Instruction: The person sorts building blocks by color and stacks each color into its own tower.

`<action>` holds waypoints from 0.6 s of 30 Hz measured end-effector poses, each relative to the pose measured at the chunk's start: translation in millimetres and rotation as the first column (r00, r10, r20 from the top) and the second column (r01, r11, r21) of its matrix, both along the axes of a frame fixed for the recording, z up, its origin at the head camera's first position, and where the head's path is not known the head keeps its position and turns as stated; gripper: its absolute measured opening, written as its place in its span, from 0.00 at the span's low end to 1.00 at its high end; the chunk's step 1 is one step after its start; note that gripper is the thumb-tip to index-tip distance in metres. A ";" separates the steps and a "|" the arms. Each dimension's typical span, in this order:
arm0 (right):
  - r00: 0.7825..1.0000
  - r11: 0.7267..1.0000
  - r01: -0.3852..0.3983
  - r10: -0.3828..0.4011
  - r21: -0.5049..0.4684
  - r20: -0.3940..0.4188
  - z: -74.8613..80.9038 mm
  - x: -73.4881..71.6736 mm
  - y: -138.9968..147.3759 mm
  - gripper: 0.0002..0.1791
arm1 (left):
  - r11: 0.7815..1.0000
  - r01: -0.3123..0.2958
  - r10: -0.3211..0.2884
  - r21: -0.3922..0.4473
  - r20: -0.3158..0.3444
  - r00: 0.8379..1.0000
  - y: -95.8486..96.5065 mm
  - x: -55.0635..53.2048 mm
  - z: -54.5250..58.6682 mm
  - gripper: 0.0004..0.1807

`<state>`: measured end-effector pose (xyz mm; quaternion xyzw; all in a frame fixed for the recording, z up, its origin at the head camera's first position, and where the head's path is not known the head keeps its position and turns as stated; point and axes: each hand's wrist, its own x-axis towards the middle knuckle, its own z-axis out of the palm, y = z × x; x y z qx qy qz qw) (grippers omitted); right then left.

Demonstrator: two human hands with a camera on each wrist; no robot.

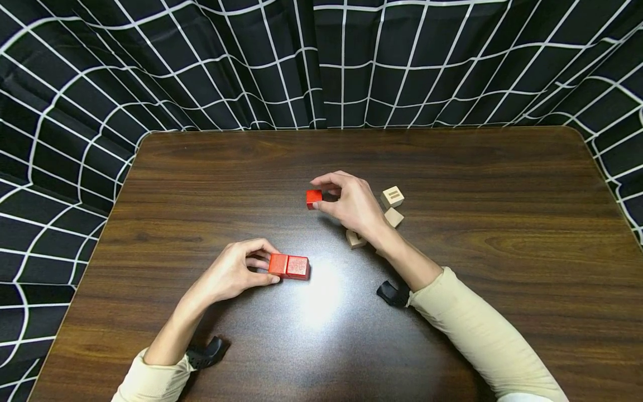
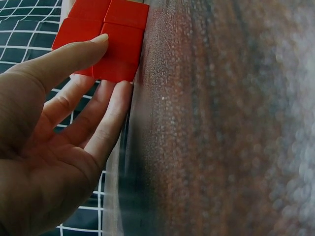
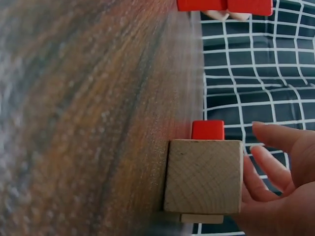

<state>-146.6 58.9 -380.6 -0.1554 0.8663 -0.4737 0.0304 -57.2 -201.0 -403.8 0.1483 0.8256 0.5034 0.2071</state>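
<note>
Toward the left of the table my left hand [image 1: 232,271] holds a stack of red blocks [image 1: 298,268], two wide and two high. In the left wrist view its thumb [image 2: 81,51] presses on the near face of the red stack [image 2: 120,46], while the other fingers reach round behind. A single red cube [image 1: 313,197] sits farther back on the table. Over it is my right hand [image 1: 354,204], thumb and fingers spread apart. The right wrist view has those fingers [image 3: 268,164] higher than the red cube [image 3: 208,129], which is partly hidden by a wooden block [image 3: 204,176].
Below and beside my right hand lie pale wooden blocks: one with two dark bars [image 1: 393,196], a plain one [image 1: 394,216], and another wooden block [image 1: 355,239] partly under the wrist. A black grid-patterned curtain [image 1: 321,61] hangs behind the wooden table [image 1: 226,184].
</note>
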 end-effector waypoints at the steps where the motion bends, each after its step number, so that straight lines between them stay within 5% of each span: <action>1: 1.000 1.000 0.000 0.000 0.008 0.008 0.0 -0.8 -0.3 0.20 | 1.000 0.000 0.000 -0.001 0.000 1.000 0.2 -0.3 0.3 0.18; 18: 0.997 0.998 -0.031 0.027 0.051 0.070 0.4 -0.7 -10.1 0.19 | 1.000 0.000 0.000 0.004 0.013 1.000 -1.1 -0.7 0.5 0.17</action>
